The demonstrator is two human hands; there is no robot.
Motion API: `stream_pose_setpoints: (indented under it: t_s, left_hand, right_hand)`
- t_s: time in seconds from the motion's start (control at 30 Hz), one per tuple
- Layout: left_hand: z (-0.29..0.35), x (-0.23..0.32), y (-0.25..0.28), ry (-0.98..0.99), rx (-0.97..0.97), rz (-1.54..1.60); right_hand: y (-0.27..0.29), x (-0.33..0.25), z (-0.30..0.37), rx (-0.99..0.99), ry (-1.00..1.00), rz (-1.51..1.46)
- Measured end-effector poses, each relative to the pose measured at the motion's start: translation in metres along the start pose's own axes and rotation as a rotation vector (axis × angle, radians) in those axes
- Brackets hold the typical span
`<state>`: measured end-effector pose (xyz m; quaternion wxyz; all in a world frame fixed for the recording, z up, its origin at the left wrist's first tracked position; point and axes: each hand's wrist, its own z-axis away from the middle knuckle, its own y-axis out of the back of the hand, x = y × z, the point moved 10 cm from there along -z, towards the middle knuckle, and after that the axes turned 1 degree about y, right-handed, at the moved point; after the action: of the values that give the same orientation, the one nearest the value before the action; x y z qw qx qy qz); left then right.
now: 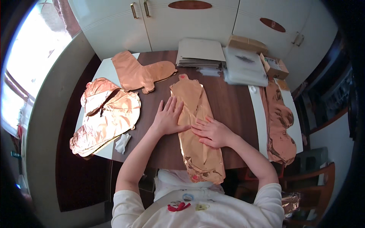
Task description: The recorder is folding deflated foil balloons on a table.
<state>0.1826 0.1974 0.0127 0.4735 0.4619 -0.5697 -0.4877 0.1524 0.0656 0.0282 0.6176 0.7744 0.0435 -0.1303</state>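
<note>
A long copper-coloured foil balloon (pixel 199 152), flat and folded lengthwise, lies in front of me across the brown table. Its near end hangs past the table's front edge, close to my shirt. My left hand (pixel 167 118) rests flat on its left side, fingers spread and pointing away from me. Lower and to the right, my right hand (pixel 213 132) lies flat on the foil with fingers stretched to the left. The left thumb nearly meets the right fingertips at the middle of the balloon. Neither hand grips anything.
More flat copper foil balloons lie at left (pixel 114 114), back left (pixel 131 72) and right (pixel 279 121). A crumpled white tissue (pixel 122 143) sits at the left edge. Grey cardboard sheets (pixel 200 50), clear plastic bags (pixel 245 66) and a small carton (pixel 273 66) stand at the back. A wooden chair (pixel 323 190) is at right.
</note>
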Motion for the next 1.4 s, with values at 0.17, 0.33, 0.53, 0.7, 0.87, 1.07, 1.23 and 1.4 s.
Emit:
stream_pose_setpoints:
  t_s: [0.17, 0.33, 0.53, 0.7, 0.87, 1.07, 1.23, 1.4]
  left_hand:
    - [-0.007, -0.014, -0.001, 0.035, -0.035, -0.037]
    - [-0.017, -0.032, -0.002, 0.085, -0.088, -0.032]
    - [-0.025, -0.046, -0.005, 0.091, -0.092, -0.074]
    - [-0.009, -0.023, 0.006, -0.12, -0.002, -0.254]
    - [0.025, 0.012, 0.013, -0.235, 0.035, -0.257]
    - [0.055, 0.039, 0.01, -0.195, -0.128, -0.249]
    - [0.059, 0.048, 0.013, -0.215, -0.127, -0.217]
    - [0.01, 0.027, 0.003, -0.177, -0.022, -0.046]
  right_hand:
    - [0.0, -0.004, 0.002, 0.035, 0.038, 0.025]
    - [0.007, -0.007, 0.001, 0.074, 0.055, 0.033]
    - [0.005, -0.004, 0.001, 0.083, 0.04, 0.017]
    - [0.004, -0.002, 0.002, 0.09, 0.031, -0.005]
    - [0.003, -0.003, 0.002, 0.078, 0.031, -0.007]
    - [0.003, -0.002, 0.002, 0.066, 0.015, -0.023]
    - [0.006, -0.002, 0.003, 0.073, 0.009, -0.03]
    - [0.004, -0.001, 0.002, 0.074, 0.016, -0.031]
